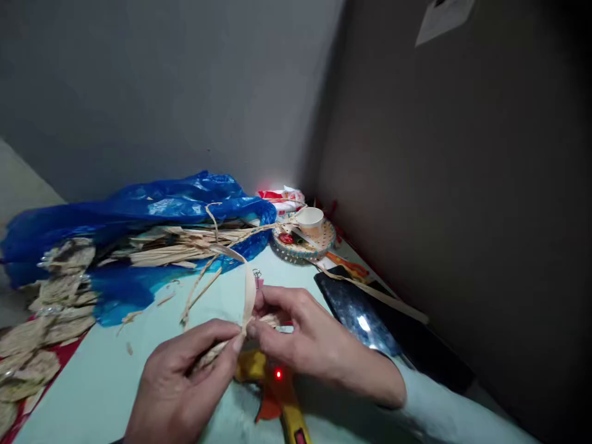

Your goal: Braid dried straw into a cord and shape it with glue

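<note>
curving upward, a pale, flat, ribbon-like strip (249, 296)

My left hand (182, 379) and right hand (303, 333) make two; one yellow tool (292, 414), one blue bag (180, 192), one cup (312, 220), one round tray (296, 251); pale strips (161, 256) beyond counting.

I take this for a small craft corner: a counter (87, 388) where two walls (152, 92) meet, dry strips (171, 254) amid a crumpled bag (124, 208) beyond my left grip (180, 373), a glue gun (289, 409) below my right grip (308, 333). Home or workshop, I can't tell.
</note>
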{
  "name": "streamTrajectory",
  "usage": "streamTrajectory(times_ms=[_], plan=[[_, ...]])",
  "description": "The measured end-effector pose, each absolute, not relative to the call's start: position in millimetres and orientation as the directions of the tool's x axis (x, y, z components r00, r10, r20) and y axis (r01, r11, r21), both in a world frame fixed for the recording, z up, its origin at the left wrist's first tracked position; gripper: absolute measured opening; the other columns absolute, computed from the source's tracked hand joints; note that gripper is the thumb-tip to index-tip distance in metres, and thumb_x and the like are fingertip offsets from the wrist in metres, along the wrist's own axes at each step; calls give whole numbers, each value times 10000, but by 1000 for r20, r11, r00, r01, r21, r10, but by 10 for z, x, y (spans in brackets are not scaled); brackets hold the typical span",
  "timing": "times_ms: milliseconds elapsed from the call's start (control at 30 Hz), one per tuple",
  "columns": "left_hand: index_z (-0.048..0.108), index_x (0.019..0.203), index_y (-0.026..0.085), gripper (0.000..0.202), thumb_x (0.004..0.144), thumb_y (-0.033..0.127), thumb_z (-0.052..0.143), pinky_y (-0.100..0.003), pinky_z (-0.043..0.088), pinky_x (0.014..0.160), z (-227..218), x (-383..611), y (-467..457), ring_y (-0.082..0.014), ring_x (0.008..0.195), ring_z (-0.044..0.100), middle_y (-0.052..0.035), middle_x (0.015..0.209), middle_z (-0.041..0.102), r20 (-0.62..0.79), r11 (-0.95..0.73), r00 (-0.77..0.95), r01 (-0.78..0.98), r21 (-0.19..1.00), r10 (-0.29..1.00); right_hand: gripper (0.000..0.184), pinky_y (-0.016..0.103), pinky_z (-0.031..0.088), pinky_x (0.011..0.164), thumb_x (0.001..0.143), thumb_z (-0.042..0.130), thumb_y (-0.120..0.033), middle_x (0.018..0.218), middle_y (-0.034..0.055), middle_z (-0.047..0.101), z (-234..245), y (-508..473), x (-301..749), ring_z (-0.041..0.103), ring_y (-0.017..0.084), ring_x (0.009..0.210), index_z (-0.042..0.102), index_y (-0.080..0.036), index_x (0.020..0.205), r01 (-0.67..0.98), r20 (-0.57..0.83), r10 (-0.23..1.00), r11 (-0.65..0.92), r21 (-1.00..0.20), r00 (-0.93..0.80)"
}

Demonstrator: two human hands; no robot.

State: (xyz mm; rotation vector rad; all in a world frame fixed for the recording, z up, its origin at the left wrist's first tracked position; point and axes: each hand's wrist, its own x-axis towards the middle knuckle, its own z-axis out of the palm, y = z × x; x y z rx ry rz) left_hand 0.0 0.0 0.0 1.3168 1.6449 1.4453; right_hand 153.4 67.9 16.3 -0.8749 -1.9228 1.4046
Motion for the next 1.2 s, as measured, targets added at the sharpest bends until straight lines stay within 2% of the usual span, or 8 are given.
streamTrajectory(times_ms=[167, 300, 467, 600, 700, 833, 1033, 1200], plan=[[792, 659, 413, 242, 693, 225, 642, -33, 448, 537, -35, 65, 2, -41, 510, 607, 163, 560, 670, 228, -133, -341, 278, 951, 912, 46, 266, 416, 618, 764, 534, -225, 686, -15, 532, 136, 638, 1480, 507, 149, 652, 507, -201, 736, 142, 30, 831, 130, -981, -555], [791, 687, 409, 230, 704, 218, 665, -57, 429, 504, -105, 51, -5, -47, 493, 573, 143, 559, 635, 313, -207, -302, 335, 919, 900, 36, 279, 413, 651, 727, 543, -208, 715, -15, 520, 63, 618, 1439, 466, 142, 673, 512, -195, 716, 2, 59, 848, 71, -997, -527], [751, 664, 341, 98, 738, 344, 687, -99, 460, 588, -95, 46, -4, -97, 628, 623, 110, 621, 675, 163, -44, -344, 330, 943, 925, 61, 267, 426, 687, 688, 566, -158, 721, -21, 553, 10, 632, 1435, 499, 139, 698, 521, -196, 699, -39, 99, 864, 91, -995, -494], [663, 631, 261, 237, 791, 435, 646, -146, 402, 533, 3, 2, 39, -106, 583, 518, 83, 602, 593, 34, 47, -235, 334, 941, 971, 52, 262, 412, 631, 745, 545, -161, 686, -25, 541, 43, 625, 1458, 504, 139, 655, 523, -202, 720, 60, 83, 871, 128, -990, -485], [625, 630, 236, 303, 832, 461, 609, -176, 373, 529, 58, -47, 89, -113, 570, 472, 75, 588, 522, -27, 70, -124, 357, 932, 992, 40, 279, 418, 641, 810, 570, -215, 750, 0, 568, 34, 612, 1487, 533, 166, 704, 531, -205, 812, 107, 117, 867, 191, -976, -485], [629, 599, 233, 295, 817, 429, 594, -180, 376, 551, 61, -80, 117, -111, 564, 477, 75, 575, 525, 30, 25, -123, 418, 908, 992, 237, 269, 420, 648, 838, 606, -227, 857, 8, 617, 11, 598, 1523, 562, 185, 786, 498, -230, 1050, 77, 135, 859, 198, -977, -495], [657, 593, 261, 223, 781, 348, 575, -150, 432, 585, -4, -29, 48, -113, 597, 562, 78, 589, 616, 111, -9, -190, 470, 883, 975, 190, 250, 403, 635, 793, 639, -200, 796, -24, 555, 57, 605, 1534, 507, 148, 729, 506, -222, 927, 6, 50, 827, 65, -998, -560], [630, 566, 263, 232, 780, 337, 577, -115, 411, 538, 10, 18, 11, -82, 531, 518, 95, 551, 577, 137, -30, -204, 453, 891, 969, 173, 240, 388, 624, 768, 656, -217, 820, -22, 523, 49, 613, 1522, 458, 132, 723, 524, -205, 880, -100, 36, 810, -28, -995, -585]])
